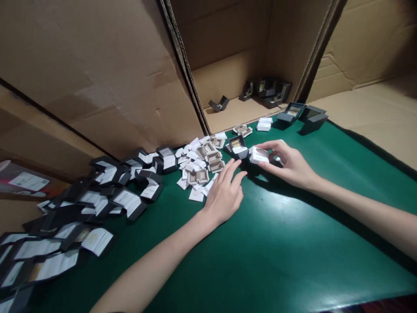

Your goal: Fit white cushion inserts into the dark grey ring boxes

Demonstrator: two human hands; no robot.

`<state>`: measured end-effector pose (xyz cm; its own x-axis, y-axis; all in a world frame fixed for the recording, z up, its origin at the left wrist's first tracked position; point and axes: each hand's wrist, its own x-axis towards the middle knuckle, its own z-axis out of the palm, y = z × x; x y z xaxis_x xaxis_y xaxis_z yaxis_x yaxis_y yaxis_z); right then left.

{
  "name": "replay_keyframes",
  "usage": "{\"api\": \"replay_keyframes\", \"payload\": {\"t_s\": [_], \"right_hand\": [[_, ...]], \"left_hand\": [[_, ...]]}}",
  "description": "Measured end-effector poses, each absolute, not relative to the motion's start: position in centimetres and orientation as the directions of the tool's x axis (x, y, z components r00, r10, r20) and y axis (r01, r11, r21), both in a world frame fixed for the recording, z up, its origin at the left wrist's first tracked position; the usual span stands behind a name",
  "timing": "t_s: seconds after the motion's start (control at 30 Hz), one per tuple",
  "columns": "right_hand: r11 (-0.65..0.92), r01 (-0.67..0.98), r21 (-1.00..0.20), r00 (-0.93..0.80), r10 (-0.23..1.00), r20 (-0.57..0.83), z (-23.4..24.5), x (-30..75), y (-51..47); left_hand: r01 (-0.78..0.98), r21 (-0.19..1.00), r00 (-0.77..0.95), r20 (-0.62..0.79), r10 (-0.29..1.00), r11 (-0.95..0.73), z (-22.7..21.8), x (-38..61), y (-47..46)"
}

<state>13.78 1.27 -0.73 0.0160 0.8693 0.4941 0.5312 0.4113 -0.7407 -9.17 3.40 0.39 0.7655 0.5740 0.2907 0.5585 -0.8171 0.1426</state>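
Note:
Between the thumb and fingers of my right hand is a small white box insert, held just above the green table. My left hand has its fingers spread and holds nothing; its fingertips are close to a black hinged box with its lid up. That box stands just left of the white insert. White card pieces and folded inserts lie in a loose pile left of my left hand. Another white insert rests farther back.
Many open black boxes with white cards fill the table's left side. Two black boxes stand at the back edge. Behind, an open cardboard carton holds several black boxes. Cardboard walls border the green table.

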Motion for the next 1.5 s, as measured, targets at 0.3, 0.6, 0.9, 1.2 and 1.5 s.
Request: {"api": "replay_keyframes", "payload": {"t_s": [0.3, 0.6, 0.9, 1.2, 1.5], "right_hand": [[0.482, 0.536, -0.693, -0.134, 0.859, 0.493, -0.8, 14.0, 1.1], [0.459, 0.453, -0.764, -0.006, 0.859, 0.512, -1.0, 13.5, 2.4], [0.511, 0.549, -0.662, -0.264, 0.857, 0.443, -0.5, 13.2, 2.1], [0.597, 0.576, -0.559, -0.219, 0.771, 0.598, -0.1, 13.2, 1.5], [0.671, 0.661, -0.338, -0.266, 0.63, 0.73, -0.3, 13.0, 1.7]], "left_hand": [[0.527, 0.232, 0.756, 0.312, 0.576, -0.818, 0.2, -9.3, 3.4], [0.563, 0.472, 0.653, 0.249, 0.715, -0.679, 0.2, -9.1, 3.5], [0.472, 0.658, 0.601, 0.247, 0.76, -0.587, 0.1, -9.2, 4.2], [0.527, 0.238, 0.749, 0.323, 0.578, -0.816, -0.1, -9.1, 3.7], [0.445, 0.125, 0.803, 0.382, 0.457, -0.887, -0.2, -9.2, 3.5]]}}
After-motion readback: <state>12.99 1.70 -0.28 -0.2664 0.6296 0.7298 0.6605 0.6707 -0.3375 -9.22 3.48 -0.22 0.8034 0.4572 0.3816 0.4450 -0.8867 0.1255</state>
